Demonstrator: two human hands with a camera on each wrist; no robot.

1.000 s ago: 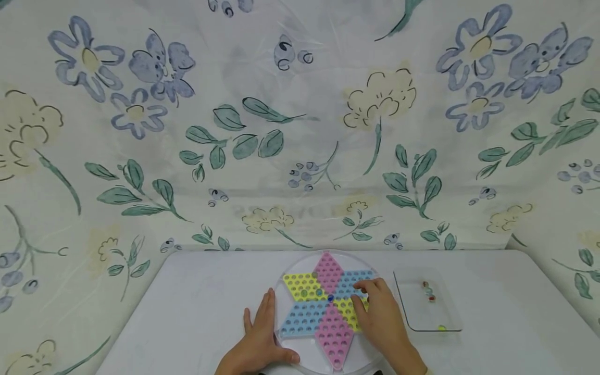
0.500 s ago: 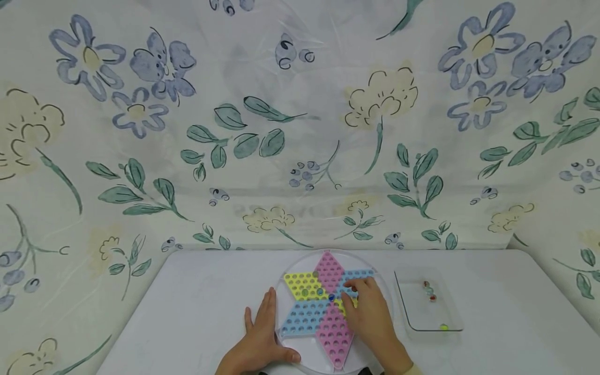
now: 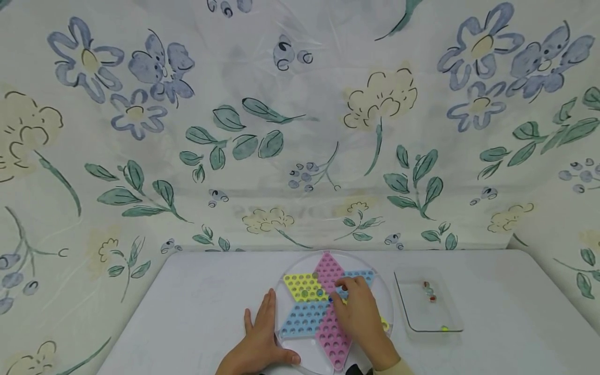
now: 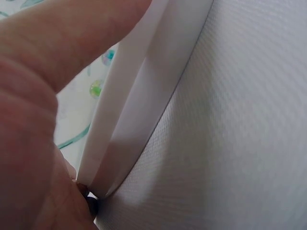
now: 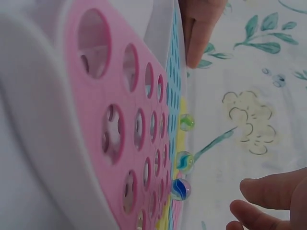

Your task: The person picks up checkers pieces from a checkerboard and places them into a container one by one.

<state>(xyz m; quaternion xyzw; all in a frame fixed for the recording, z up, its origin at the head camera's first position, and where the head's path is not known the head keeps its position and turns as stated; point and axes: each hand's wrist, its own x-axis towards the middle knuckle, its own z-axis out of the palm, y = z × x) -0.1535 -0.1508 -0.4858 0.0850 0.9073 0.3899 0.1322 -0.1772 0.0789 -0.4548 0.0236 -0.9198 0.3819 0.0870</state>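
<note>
A round white Chinese checkers board (image 3: 307, 319) with a pink, blue and yellow star of holes lies on the table. My left hand (image 3: 260, 333) rests at its left edge, fingers straight and thumb spread along the rim. Over the right half of the board is my right hand (image 3: 360, 312), its thumb near a dark blue marble (image 5: 181, 189) close to the star's centre. Between the right fingers (image 5: 268, 191) and that marble a gap shows in the right wrist view; nothing is held there. A blue-green swirl marble (image 5: 185, 161) and a green marble (image 5: 187, 122) sit in holes beyond it.
Right of the board stands a clear square tray (image 3: 412, 329) with several marbles (image 3: 429, 291) and a yellow-green one (image 3: 445, 328) near its front edge. A flower-patterned cloth (image 3: 300, 130) hangs behind the white table (image 3: 197, 291).
My right hand has moved left across the board, from the blue and yellow right-hand points to the dark blue marble near the centre. My left hand has stayed in place.
</note>
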